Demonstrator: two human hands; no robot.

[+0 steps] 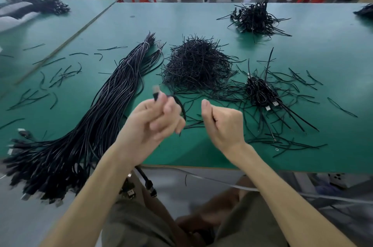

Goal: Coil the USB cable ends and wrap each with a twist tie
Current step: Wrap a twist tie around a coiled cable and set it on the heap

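Note:
My left hand (155, 117) grips a black USB cable (181, 105) above the table's front edge. The plug end (155, 91) sticks up past my fingers and the cable arcs to the right and down. My right hand (222, 121) hovers just right of it with fingers curled into a fist; a thin black strand (193, 124) runs from the cable toward it, but I cannot tell whether that hand holds anything. A heap of black twist ties (197, 65) lies beyond my hands. A long bundle of black USB cables (96, 117) lies to the left.
A small heap of tied cables (262, 93) lies at the right among loose ties. A second heap (256, 19) sits at the far right. Loose ties (60, 75) scatter the green table (333, 55) at left. Several plugs (149, 184) hang below the front edge.

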